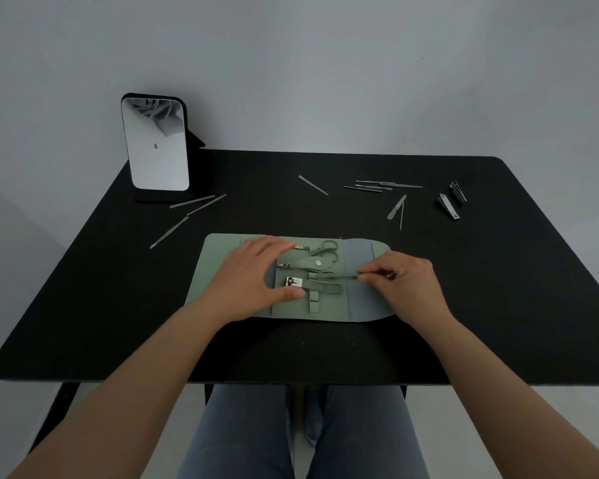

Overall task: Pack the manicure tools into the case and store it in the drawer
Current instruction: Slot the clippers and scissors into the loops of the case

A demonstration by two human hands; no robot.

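Observation:
A green manicure case [218, 257] lies unfolded flat near the table's front edge. Scissors [320, 252] and a nail clipper [322, 288] sit under its loops. My left hand [253, 274] rests on the case's left half with fingers spread and nearly straight. My right hand [405, 281] pinches a thin metal tool [339, 277], whose tip lies at the case's middle loops. Loose thin tools lie at the back left [194, 210], back middle [313, 185] and back right [382, 186]. Two clippers [452, 201] lie at the far right.
A standing mirror [156, 146] is at the back left corner of the black table [498, 288]. My knees in jeans show below the table's front edge. A pale wall stands behind the table.

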